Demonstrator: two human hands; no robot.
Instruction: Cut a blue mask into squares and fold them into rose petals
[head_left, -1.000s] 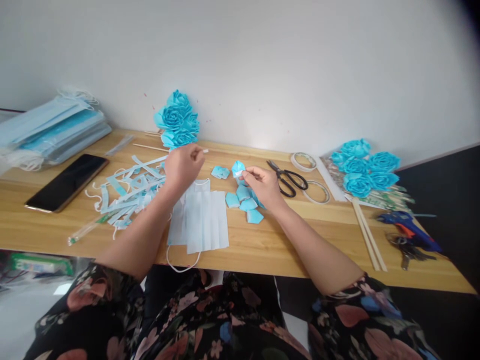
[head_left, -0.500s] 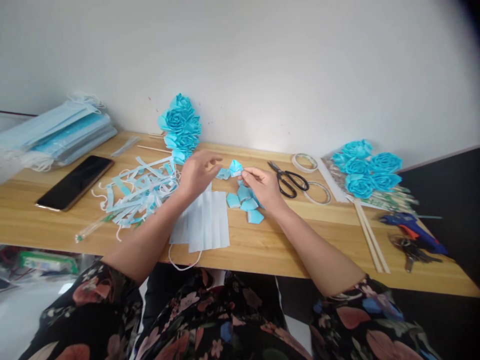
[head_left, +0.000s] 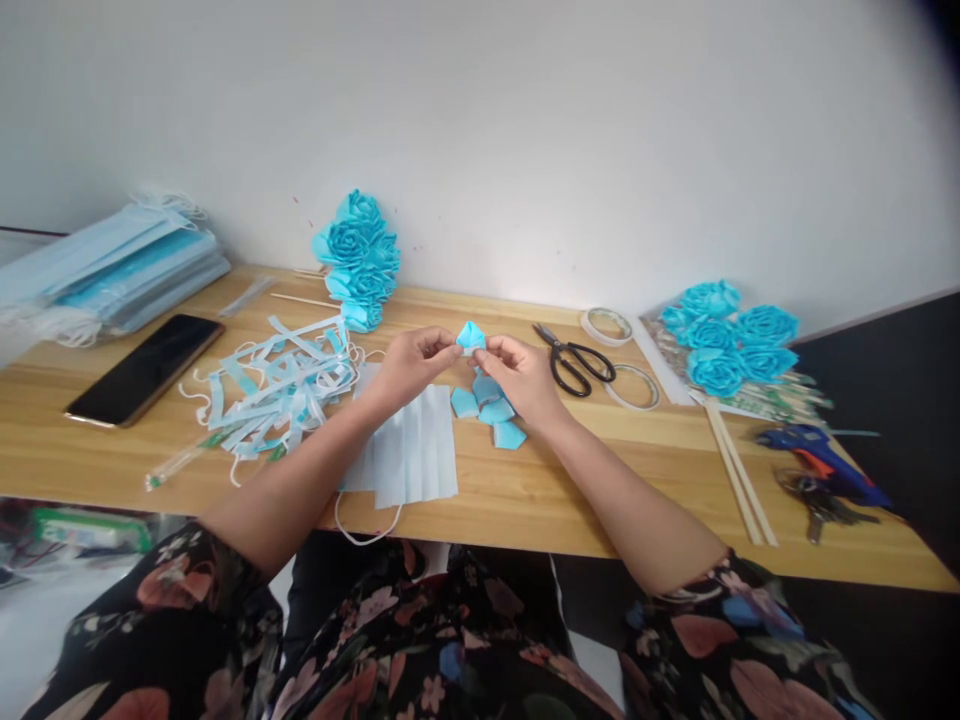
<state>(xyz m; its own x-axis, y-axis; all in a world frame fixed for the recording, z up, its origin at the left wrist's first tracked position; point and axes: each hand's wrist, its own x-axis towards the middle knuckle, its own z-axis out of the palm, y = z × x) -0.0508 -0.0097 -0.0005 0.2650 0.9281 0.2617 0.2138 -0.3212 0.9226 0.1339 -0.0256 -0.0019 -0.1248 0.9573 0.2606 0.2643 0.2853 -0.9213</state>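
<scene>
Between my two hands is a small folded blue petal (head_left: 471,337), its pointed tip upward. My left hand (head_left: 417,368) pinches its lower left corner. On the opposite corner, my right hand (head_left: 519,375) grips it between thumb and fingers. Several cut blue petals (head_left: 495,411) lie on the wood just below my right hand. Pleated face masks (head_left: 416,450) rest under my left wrist, one ear loop hanging past the table edge. A tangle of cut mask strips (head_left: 289,385) lies to the left of my left hand.
Black-handled scissors (head_left: 574,358) and tape rolls (head_left: 631,387) lie right of my hands. Blue fabric roses (head_left: 360,255) stand at the back, with more roses (head_left: 739,335) at right. A glue gun (head_left: 825,460), keys (head_left: 814,500), phone (head_left: 146,370) and mask stack (head_left: 135,265) sit farther out.
My left hand has come down and right, from open beside the petal to pinching its left corner. My right hand still holds the petal in nearly the same place.
</scene>
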